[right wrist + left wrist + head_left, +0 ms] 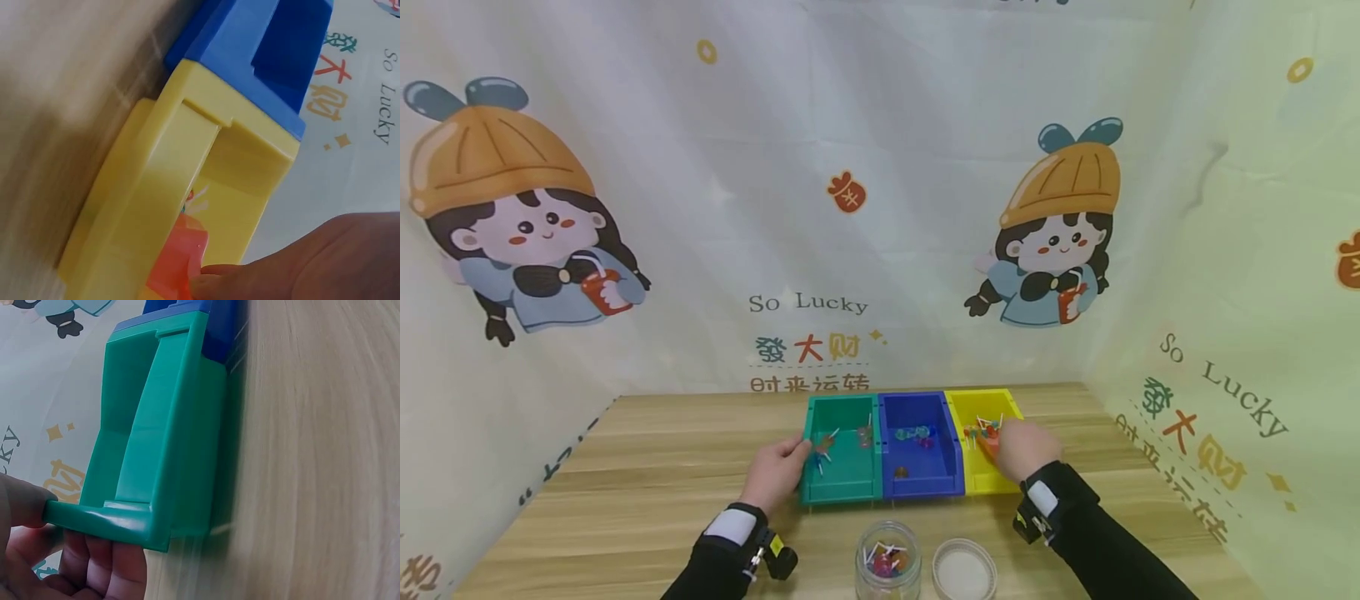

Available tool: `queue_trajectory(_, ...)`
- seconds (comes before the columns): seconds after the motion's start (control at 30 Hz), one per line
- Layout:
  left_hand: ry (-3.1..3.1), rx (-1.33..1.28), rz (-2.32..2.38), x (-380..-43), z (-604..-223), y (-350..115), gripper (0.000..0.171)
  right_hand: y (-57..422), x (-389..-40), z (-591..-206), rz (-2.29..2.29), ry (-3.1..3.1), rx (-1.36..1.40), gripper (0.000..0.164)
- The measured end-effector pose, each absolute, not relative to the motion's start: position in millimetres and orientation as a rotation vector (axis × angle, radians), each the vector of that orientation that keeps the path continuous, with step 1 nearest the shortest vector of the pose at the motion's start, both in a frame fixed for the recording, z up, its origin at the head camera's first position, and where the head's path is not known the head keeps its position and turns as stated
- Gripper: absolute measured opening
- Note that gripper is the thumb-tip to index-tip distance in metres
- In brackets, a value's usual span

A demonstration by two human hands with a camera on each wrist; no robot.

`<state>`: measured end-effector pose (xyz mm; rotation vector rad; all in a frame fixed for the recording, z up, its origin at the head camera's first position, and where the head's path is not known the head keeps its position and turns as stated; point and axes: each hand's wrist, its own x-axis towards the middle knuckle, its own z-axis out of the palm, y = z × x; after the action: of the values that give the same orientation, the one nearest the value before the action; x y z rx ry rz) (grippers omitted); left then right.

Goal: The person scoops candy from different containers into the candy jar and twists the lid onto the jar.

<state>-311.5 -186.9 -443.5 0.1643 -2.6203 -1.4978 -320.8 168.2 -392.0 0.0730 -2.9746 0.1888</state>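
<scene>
In the head view my left hand (pixel 775 473) grips the left rim of the green bin (pixel 844 492), thumb on top and fingers under the edge. My right hand (pixel 1028 450) reaches into the yellow bin (pixel 992 482), pinching an orange plastic scoop (pixel 178 256) that dips inside it. Small lollipops (pixel 989 425) with white sticks lie at the scoop's front. The blue bin (pixel 925 488) joins the two others and holds several small wrapped candies (pixel 914 434). A few lollipops (pixel 822 456) lie in the green bin. The scoop's handle is mostly hidden by my right hand.
A clear jar (pixel 888 575) with lollipops and candies inside stands at the front of the wooden table (pixel 662 475). Beside it, to the right, lies a round white lid (pixel 964 569). A printed curtain (pixel 917 250) hangs behind the table and along its sides.
</scene>
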Motion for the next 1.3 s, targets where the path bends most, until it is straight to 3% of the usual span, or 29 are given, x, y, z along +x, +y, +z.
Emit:
queue_trajectory(0.23, -2.607, 0.159, -1.518, -311.6, -444.2, -186.9, 0.046, 160.3, -333.1, -392.3, 0.117, -2.985, 0.029, 0.015)
queue_trajectory(0.77, -2.614, 0.151, -1.536, -311.1, -442.3, -187.3, 0.047, 164.3, -349.8, -412.4, 0.123, -2.940, 0.106, 0.014)
queue_trajectory(1.3, -2.580, 0.127, -1.584, -312.3, -442.7, -189.4, 0.046, 155.5, -358.8, -404.3, 0.307, -3.047, -0.055, 0.021)
